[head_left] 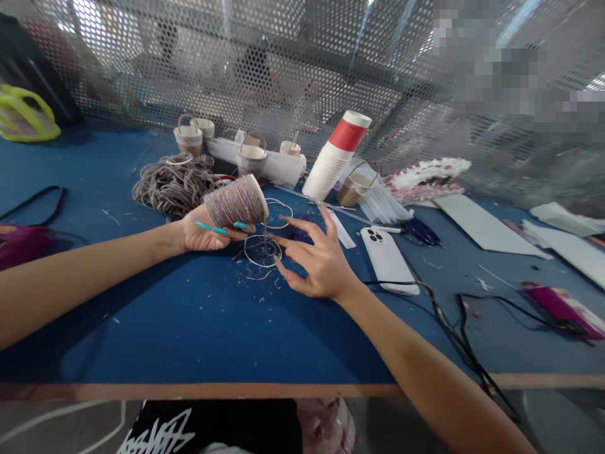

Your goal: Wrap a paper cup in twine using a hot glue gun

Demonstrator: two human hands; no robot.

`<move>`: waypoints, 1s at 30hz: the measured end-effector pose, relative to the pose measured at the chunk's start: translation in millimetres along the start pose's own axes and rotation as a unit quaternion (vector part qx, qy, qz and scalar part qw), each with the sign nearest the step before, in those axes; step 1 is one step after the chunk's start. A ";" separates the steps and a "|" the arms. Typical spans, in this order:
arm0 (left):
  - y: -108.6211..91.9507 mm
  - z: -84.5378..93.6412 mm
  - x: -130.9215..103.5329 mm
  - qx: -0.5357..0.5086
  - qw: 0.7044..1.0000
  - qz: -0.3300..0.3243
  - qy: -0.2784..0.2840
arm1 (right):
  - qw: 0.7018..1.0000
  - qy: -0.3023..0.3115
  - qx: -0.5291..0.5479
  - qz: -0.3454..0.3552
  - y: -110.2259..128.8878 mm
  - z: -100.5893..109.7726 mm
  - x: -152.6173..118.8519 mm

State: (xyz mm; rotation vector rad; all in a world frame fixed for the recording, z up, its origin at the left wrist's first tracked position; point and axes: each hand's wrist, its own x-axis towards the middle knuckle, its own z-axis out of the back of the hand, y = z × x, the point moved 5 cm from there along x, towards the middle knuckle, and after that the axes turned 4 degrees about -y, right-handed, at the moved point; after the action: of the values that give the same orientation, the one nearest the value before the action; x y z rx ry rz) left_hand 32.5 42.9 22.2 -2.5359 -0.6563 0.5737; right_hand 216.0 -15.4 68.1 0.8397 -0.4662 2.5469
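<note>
My left hand (208, 234) holds a paper cup wrapped in grey-brown cord (236, 203), tilted on its side with its white rim to the right. The teal-nailed fingers lie under and around it. My right hand (319, 258) is to the right of the cup, fingers spread apart. A short end of cord (266, 228) hangs from the cup near the right fingertips; whether they touch it I cannot tell. On the table below lie thin white rings (250, 260) among fibre scraps. Behind the cup sits a heap of loose grey cord (176, 183).
A leaning stack of paper cups (331, 157) and several small cord-wrapped cups with handles (252, 161) stand along the perforated screen (283, 75). A white phone (388, 260), black cables (439, 315) and white strips (486, 224) lie to the right. A purple pouch (21, 244) is at left.
</note>
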 end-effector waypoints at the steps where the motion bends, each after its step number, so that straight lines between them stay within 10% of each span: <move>1: 0.2 1.3 0.3 0.009 1.000 -0.003 -0.009 | 0.999 -0.032 0.001 0.000 0.0 3.7 -0.9; 7: -1.3 18.7 7.0 0.069 0.995 -0.043 -0.061 | 0.981 -0.193 0.015 -0.027 1.1 25.2 -4.6; 19: 0.1 9.2 10.0 0.125 0.982 -0.137 -0.047 | 0.997 -0.013 0.033 -0.065 1.4 6.3 -0.3; 30: -7.0 27.6 6.4 0.085 0.990 -0.102 -0.052 | 0.998 -0.003 0.003 -0.062 -3.4 5.3 -1.8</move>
State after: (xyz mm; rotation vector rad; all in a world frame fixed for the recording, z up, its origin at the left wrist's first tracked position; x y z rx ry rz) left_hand 21.6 60.6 1.7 -2.2606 -0.8548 0.6614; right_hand 221.5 -15.3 71.7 0.8526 -0.3970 2.4339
